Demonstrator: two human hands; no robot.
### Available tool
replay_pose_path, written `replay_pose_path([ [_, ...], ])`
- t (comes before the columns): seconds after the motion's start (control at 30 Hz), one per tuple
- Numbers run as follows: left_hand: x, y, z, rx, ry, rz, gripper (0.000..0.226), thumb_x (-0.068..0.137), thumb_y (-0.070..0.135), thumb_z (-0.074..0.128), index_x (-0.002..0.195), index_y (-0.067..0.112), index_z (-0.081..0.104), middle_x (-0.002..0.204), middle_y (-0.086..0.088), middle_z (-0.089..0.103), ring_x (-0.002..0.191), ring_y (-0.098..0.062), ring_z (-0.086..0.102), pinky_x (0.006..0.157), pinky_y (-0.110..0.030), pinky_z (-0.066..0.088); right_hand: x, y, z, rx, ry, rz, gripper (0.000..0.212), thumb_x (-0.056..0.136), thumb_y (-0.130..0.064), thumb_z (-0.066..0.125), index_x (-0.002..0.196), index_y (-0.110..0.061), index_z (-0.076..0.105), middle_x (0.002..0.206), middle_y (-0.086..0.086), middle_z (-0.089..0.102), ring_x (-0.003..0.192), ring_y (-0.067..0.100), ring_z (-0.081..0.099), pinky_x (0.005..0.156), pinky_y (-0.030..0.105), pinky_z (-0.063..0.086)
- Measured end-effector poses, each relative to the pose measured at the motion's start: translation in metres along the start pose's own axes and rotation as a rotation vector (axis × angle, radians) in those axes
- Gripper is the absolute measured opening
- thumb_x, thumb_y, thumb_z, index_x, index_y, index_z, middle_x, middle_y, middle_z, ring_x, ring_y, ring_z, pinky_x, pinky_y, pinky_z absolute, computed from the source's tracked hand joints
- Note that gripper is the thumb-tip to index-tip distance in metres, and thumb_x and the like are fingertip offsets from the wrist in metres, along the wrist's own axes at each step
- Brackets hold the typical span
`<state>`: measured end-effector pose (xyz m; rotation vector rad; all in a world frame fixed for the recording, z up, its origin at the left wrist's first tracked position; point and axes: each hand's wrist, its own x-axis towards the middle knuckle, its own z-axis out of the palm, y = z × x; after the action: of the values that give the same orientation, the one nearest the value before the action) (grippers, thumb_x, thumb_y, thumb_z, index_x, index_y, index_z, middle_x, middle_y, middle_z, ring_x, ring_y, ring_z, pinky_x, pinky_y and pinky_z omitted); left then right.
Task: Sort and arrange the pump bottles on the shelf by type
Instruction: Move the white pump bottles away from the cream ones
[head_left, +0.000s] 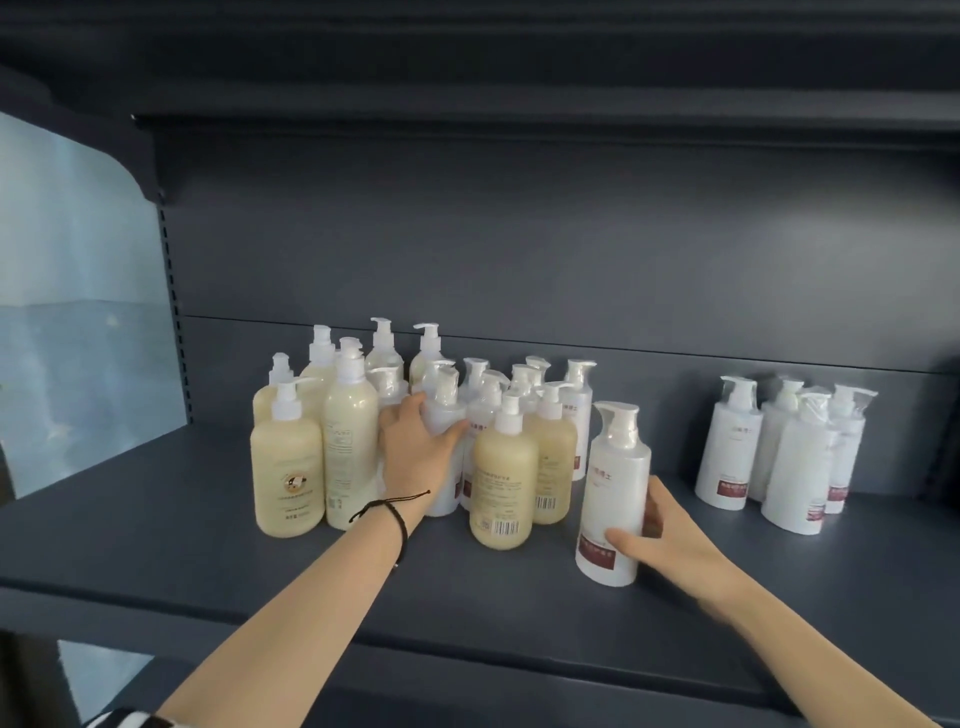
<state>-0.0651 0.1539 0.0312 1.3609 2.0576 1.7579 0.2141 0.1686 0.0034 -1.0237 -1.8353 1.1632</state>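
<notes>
View from the head camera: a dark grey metal shelf (156, 519) holds plastic pump bottles, all upright. At its middle stands a mixed cluster: rounded cream bottles (504, 467) with white pump heads, crowded among white bottles. A separate group of four white bottles (727, 441) stands well apart on the right, each with a dark red band near its base and clear film over the pump. The printing is too blurred to read. Barcodes show on the backs of two cream bottles, and the front-left cream bottle (285, 467) carries a small round emblem. The left hand (421, 447), arm stretched forward with a black cord bracelet (387, 512) at the wrist, reaches into the cluster, thumb and fingers curled round a middle white bottle (441, 415). The right hand (660, 530) grips the front white bottle (615, 467) low on its side, thumb across the red band, just right of the cluster near the shelf's front edge. A striped sleeve (130, 719) shows at the bottom left.
</notes>
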Motion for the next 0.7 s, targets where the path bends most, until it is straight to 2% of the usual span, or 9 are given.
replay_pose_path([
  [0.17, -0.002, -0.006, -0.002, 0.015, 0.034, 0.073, 0.055, 0.077, 0.038, 0.073, 0.122, 0.016, 0.05, 0.11, 0.005, 0.057, 0.1, -0.014, 0.052, 0.079, -0.026, 0.039, 0.006, 0.005, -0.004, 0.023, -0.022, 0.011, 0.056, 0.083, -0.003, 0.07, 0.124, -0.03, 0.043, 0.119, -0.012, 0.062, 0.106, 0.0, 0.062, 0.071, 0.018, 0.053],
  [0.27, -0.002, -0.008, -0.008, -0.078, 0.028, 0.047, 0.055, 0.076, 0.031, 0.077, 0.123, 0.016, 0.053, 0.108, 0.008, 0.057, 0.102, -0.01, 0.054, 0.082, -0.023, 0.04, 0.008, 0.006, -0.004, 0.031, -0.026, 0.012, 0.057, 0.082, -0.003, 0.07, 0.125, -0.029, 0.043, 0.121, -0.01, 0.062, 0.109, 0.004, 0.061, 0.075, 0.021, 0.052],
  [0.37, -0.006, -0.01, -0.016, -0.167, -0.002, 0.042, 0.054, 0.075, 0.023, 0.079, 0.122, 0.014, 0.055, 0.111, 0.003, 0.062, 0.101, -0.013, 0.058, 0.085, -0.024, 0.044, 0.007, 0.005, -0.003, 0.038, -0.016, 0.021, 0.053, 0.082, -0.003, 0.07, 0.118, -0.032, 0.044, 0.119, -0.01, 0.061, 0.108, 0.005, 0.06, 0.075, 0.023, 0.051],
  [0.5, -0.014, -0.005, -0.032, -0.22, -0.123, 0.052, 0.05, 0.078, 0.019, 0.077, 0.122, 0.013, 0.054, 0.107, 0.004, 0.059, 0.088, -0.003, 0.056, 0.071, -0.013, 0.043, 0.004, 0.004, 0.0, 0.031, 0.012, 0.034, 0.053, 0.083, -0.002, 0.068, 0.12, -0.03, 0.042, 0.119, -0.01, 0.06, 0.108, 0.005, 0.058, 0.077, 0.023, 0.049],
  [0.57, -0.018, -0.003, -0.041, -0.258, -0.185, 0.04, 0.049, 0.078, 0.018, 0.076, 0.123, 0.015, 0.054, 0.108, 0.003, 0.058, 0.087, 0.003, 0.053, 0.07, -0.016, 0.044, 0.003, 0.003, 0.003, 0.023, 0.031, 0.043, 0.053, 0.083, -0.002, 0.068, 0.123, -0.027, 0.04, 0.119, -0.009, 0.058, 0.108, 0.006, 0.057, 0.083, 0.026, 0.047],
  [0.7, -0.027, -0.001, -0.062, -0.341, -0.334, -0.019, 0.042, 0.081, 0.019, 0.073, 0.117, 0.027, 0.053, 0.104, 0.013, 0.058, 0.093, 0.001, 0.053, 0.065, -0.018, 0.042, -0.001, 0.003, 0.008, 0.048, 0.064, 0.057, 0.055, 0.084, -0.001, 0.066, 0.126, -0.025, 0.039, 0.121, -0.006, 0.058, 0.11, 0.01, 0.057, 0.09, 0.033, 0.046],
])
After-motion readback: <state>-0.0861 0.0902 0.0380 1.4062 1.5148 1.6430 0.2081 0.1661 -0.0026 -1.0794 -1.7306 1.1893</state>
